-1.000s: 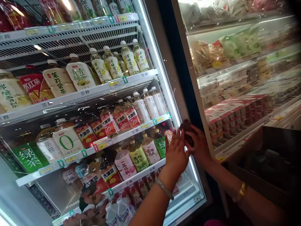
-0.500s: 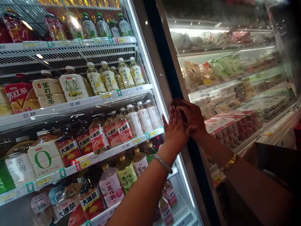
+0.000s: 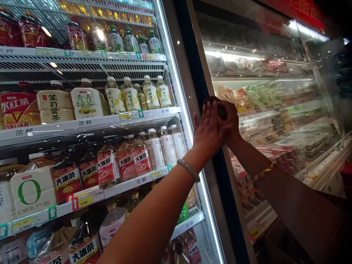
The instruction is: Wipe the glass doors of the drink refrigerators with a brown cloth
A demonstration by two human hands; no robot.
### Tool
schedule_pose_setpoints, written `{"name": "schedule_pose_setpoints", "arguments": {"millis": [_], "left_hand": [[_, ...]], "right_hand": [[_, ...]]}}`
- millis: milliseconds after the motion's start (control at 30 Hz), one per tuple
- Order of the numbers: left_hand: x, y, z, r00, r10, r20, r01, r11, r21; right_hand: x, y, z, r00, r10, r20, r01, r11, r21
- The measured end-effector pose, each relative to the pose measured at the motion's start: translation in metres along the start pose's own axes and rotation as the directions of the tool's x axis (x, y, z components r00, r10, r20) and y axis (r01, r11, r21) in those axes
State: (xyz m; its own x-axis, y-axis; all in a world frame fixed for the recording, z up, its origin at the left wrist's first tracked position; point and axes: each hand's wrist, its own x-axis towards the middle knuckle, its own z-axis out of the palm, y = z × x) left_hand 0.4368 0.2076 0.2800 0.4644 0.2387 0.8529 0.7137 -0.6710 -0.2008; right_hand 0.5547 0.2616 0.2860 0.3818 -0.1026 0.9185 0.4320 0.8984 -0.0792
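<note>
My left hand (image 3: 207, 128), with a pale bangle on its wrist, lies flat with fingers stretched upward against the grey door frame (image 3: 189, 91) of a drinks cooler. Right beside it, my right hand (image 3: 230, 121), wearing a gold bracelet, curls its fingers at the dark blue strip (image 3: 194, 62) next to that frame. The two hands touch. Something dark (image 3: 211, 99) shows at the fingertips, too shadowed to name. Behind the glass to the left, bottled drinks (image 3: 137, 157) stand on white shelves (image 3: 141, 181).
To the right is a lit open chiller (image 3: 264, 110) with bagged foods (image 3: 255, 96) and several stacked packs (image 3: 275, 157). A bright light strip (image 3: 176, 73) runs down the cooler's edge. Yellow price tags (image 3: 87, 201) line the shelf fronts.
Both hands have moved up along the door frame, now nearer the level of the second visible bottle shelf. The view has shifted, showing more of the chiller's red top sign.
</note>
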Motion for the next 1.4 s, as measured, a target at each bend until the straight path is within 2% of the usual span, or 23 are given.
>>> {"name": "schedule_pose_setpoints", "arguments": {"millis": [67, 133, 200, 267, 300, 367, 433, 500, 567, 600, 667, 833, 900, 933, 967, 1033, 1133, 1200, 1267, 1300, 1400], "left_hand": [[-0.013, 0.003, 0.003, 0.999, 0.043, 0.03, -0.042, 0.998, -0.037], [-0.045, 0.007, 0.012, 0.995, 0.067, 0.081, -0.059, 0.994, -0.092], [-0.079, 0.009, 0.024, 0.983, 0.055, 0.173, -0.034, 0.992, -0.124], [-0.099, 0.008, 0.033, 0.967, 0.025, 0.255, 0.004, 0.994, -0.111], [-0.101, 0.008, 0.036, 0.962, 0.014, 0.274, 0.012, 0.995, -0.095], [-0.088, 0.007, 0.037, 0.965, 0.005, 0.261, 0.009, 0.999, -0.054], [-0.061, 0.009, 0.034, 0.98, -0.023, 0.199, 0.024, 1.0, -0.002], [-0.034, 0.011, 0.029, 0.986, -0.092, 0.136, 0.086, 0.995, 0.048], [-0.021, 0.013, 0.028, 0.981, -0.159, 0.114, 0.15, 0.985, 0.08], [-0.021, 0.014, 0.028, 0.978, -0.17, 0.119, 0.161, 0.983, 0.086], [-0.036, 0.016, 0.034, 0.977, -0.152, 0.152, 0.14, 0.987, 0.082], [-0.123, 0.033, 0.067, 0.956, -0.101, 0.274, 0.088, 0.994, 0.059], [-0.156, 0.042, 0.08, 0.939, -0.105, 0.328, 0.091, 0.994, 0.057], [-0.168, 0.046, 0.085, 0.932, -0.11, 0.345, 0.096, 0.994, 0.059], [-0.174, 0.049, 0.089, 0.929, -0.117, 0.352, 0.102, 0.993, 0.061], [-0.172, 0.052, 0.092, 0.934, -0.135, 0.331, 0.121, 0.991, 0.061], [-0.142, 0.049, 0.091, 0.947, -0.167, 0.273, 0.161, 0.986, 0.044], [-0.124, 0.046, 0.091, 0.948, -0.197, 0.251, 0.193, 0.98, 0.039], [-0.123, 0.047, 0.094, 0.946, -0.203, 0.252, 0.198, 0.979, 0.043], [-0.13, 0.048, 0.096, 0.946, -0.194, 0.259, 0.189, 0.981, 0.046], [-0.176, 0.057, 0.104, 0.944, -0.131, 0.303, 0.127, 0.991, 0.031]], "right_hand": [[-0.021, 0.0, -0.017, 0.991, 0.121, 0.063, -0.126, 0.988, 0.086], [-0.062, -0.004, -0.043, 0.94, 0.302, 0.161, -0.329, 0.927, 0.183], [-0.099, -0.01, -0.063, 0.861, 0.488, 0.144, -0.508, 0.831, 0.226], [-0.111, -0.012, -0.07, 0.805, 0.588, 0.078, -0.588, 0.775, 0.232], [-0.105, -0.011, -0.067, 0.796, 0.604, 0.047, -0.597, 0.769, 0.229], [-0.07, -0.006, -0.052, 0.811, 0.585, 0.009, -0.572, 0.789, 0.223], [-0.023, 0.0, -0.033, 0.835, 0.55, 0.009, -0.537, 0.812, 0.229], [0.014, 0.007, -0.019, 0.853, 0.52, 0.039, -0.512, 0.821, 0.253], [0.024, 0.01, -0.016, 0.85, 0.522, 0.078, -0.52, 0.802, 0.294], [0.017, 0.011, -0.02, 0.84, 0.535, 0.094, -0.535, 0.787, 0.307], [-0.017, 0.011, -0.036, 0.808, 0.578, 0.114, -0.582, 0.755, 0.302], [-0.145, 0.0, -0.093, 0.721, 0.681, 0.126, -0.686, 0.679, 0.261], [-0.177, -0.006, -0.107, 0.696, 0.71, 0.108, -0.71, 0.659, 0.246], [-0.184, -0.008, -0.11, 0.689, 0.718, 0.101, -0.717, 0.656, 0.235], [-0.184, -0.007, -0.11, 0.686, 0.721, 0.095, -0.721, 0.656, 0.224], [-0.168, -0.001, -0.104, 0.688, 0.72, 0.091, -0.721, 0.662, 0.208], [-0.127, 0.018, -0.089, 0.706, 0.703, 0.087, -0.704, 0.683, 0.197], [-0.112, 0.026, -0.084, 0.736, 0.672, 0.081, -0.675, 0.718, 0.171], [-0.117, 0.024, -0.089, 0.779, 0.623, 0.067, -0.626, 0.771, 0.117], [-0.128, 0.019, -0.096, 0.803, 0.594, 0.058, -0.596, 0.799, 0.081], [-0.18, -0.004, -0.124, 0.858, 0.513, 0.032, -0.512, 0.858, -0.035]]}}
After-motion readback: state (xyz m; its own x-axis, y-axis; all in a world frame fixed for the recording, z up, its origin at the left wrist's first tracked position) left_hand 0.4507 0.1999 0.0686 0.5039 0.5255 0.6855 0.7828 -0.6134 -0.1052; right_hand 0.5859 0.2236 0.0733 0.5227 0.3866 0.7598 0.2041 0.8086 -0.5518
